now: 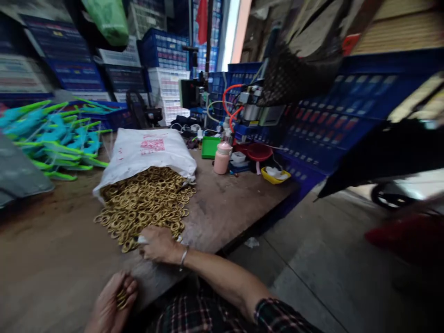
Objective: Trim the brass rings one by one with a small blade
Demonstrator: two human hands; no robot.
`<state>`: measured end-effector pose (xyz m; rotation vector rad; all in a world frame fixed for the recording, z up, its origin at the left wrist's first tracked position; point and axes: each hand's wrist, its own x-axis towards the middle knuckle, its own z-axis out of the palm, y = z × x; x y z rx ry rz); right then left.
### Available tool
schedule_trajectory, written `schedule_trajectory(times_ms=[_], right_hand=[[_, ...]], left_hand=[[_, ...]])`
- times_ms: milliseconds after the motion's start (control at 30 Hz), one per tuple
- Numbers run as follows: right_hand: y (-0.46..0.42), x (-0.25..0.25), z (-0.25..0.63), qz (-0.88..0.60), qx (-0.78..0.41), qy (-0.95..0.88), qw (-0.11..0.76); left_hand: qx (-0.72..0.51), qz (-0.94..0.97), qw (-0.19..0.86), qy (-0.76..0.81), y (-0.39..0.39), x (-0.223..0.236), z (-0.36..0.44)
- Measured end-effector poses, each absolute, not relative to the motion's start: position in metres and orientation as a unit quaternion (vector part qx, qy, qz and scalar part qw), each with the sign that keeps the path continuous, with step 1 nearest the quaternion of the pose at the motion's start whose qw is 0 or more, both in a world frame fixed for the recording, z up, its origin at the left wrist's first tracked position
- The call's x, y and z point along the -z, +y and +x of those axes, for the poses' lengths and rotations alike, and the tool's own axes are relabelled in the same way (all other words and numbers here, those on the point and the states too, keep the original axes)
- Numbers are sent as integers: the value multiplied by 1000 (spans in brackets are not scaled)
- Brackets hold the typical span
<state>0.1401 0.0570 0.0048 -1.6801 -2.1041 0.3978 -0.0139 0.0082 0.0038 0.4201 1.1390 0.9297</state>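
Observation:
A heap of brass-coloured rings (149,199) spills from the mouth of a white woven sack (145,145) onto the brown tabletop. At the near edge of the heap, my right hand (159,246) reaches down with its fingers curled, and a bracelet circles that wrist. Something white wraps or lies at one of its fingers. Whatever its fingertips grip is hidden from me. Close to the table's front edge, my left hand (113,296) is turned palm up and cupped. Several brass rings (121,299) lie in it with the fingers closed around them.
Teal and lime-green plastic pieces (58,134) are piled at the left. Toward the back stand a pink bottle (222,158), a green tray (210,147), a yellow dish (275,175) and a machine with orange tubing (249,108). Blue crates (319,115) line the right side.

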Motion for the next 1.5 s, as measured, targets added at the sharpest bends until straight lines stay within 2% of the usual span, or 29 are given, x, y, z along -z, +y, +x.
schedule_trajectory(times_ms=[67, 133, 267, 600, 733, 900, 1067, 1300, 1500], right_hand=[[54, -5, 143, -625, -194, -712, 256], [54, -3, 148, -642, -265, -647, 314], [57, 3, 157, -580, -396, -582, 410], [45, -3, 159, -546, -520, -517, 406], [42, -4, 155, -530, -571, -479, 405], [42, -7, 156, -549, -493, -534, 412], [38, -13, 154, -557, -428, -612, 363], [39, 1, 155, -536, -490, -569, 387], [37, -5, 157, -615, -375, -571, 394]], left_hand=[[-428, 233, 726, 485, 6, -5, -9], [-453, 291, 680, 498, 7, -7, -3], [-438, 412, 584, 545, 15, -6, 4], [-436, 628, 431, 479, 21, 1, 11], [-442, 651, 423, 450, 23, -3, 14], [-426, 590, 486, 484, 20, -5, 15], [-421, 542, 531, 497, 18, -12, 17], [-399, 461, 616, 499, 14, -17, 14], [-414, 412, 655, 479, 13, -12, 11]])
